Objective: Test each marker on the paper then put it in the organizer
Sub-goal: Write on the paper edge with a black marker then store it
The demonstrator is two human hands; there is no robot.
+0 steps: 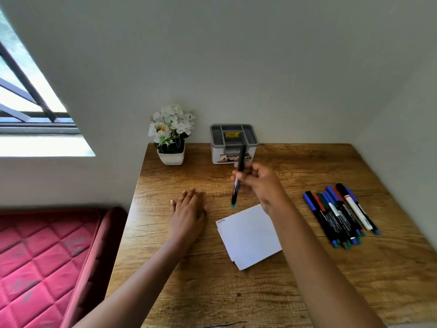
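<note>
My right hand (pixel 261 184) grips a black marker (pixel 237 183) with a teal end, held nearly upright above the desk, teal end down and just beyond the far edge of the white paper (pixel 250 236). A small scribble marks the paper's top left corner. Flat on the desk lies my left hand (pixel 189 209), left of the paper, fingers straight. A grey and white organizer (pixel 233 144) stands at the back against the wall, its compartments showing no markers. A pile of several markers (pixel 340 215) lies to the right.
A white pot of white flowers (pixel 171 136) stands left of the organizer at the wall. The wooden desk (pixel 236 292) sits in a corner; walls close it in behind and to the right. A red mattress (pixel 47 261) lies left of the desk below a window.
</note>
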